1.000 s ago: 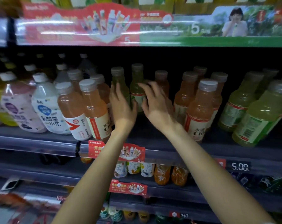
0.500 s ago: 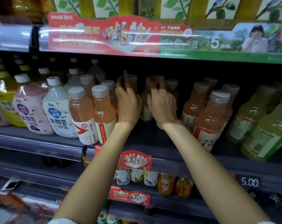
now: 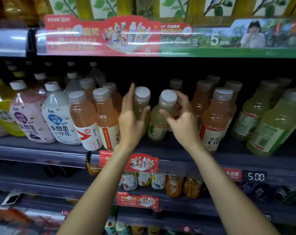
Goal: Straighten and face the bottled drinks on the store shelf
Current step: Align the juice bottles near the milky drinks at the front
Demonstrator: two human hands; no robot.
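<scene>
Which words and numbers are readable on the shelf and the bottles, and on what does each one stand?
"5.00" on the black price tag on the shelf rail.
"5" on the green banner above the bottles.
"666" on the red banner, blurred.
"乳酸菌" on the white bottle.
"水溶" on the orange bottle.
"茶" on the small bottles one shelf below.
Other label print is too small or blurred.

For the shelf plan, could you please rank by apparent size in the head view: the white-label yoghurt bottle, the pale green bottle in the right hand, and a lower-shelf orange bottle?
1. White-label yoghurt bottle: widest.
2. Pale green bottle in the right hand: slimmer, partly covered.
3. Lower-shelf orange bottle: smallest as seen, but its top is hidden and it sits farther away, so unsure.
</scene>
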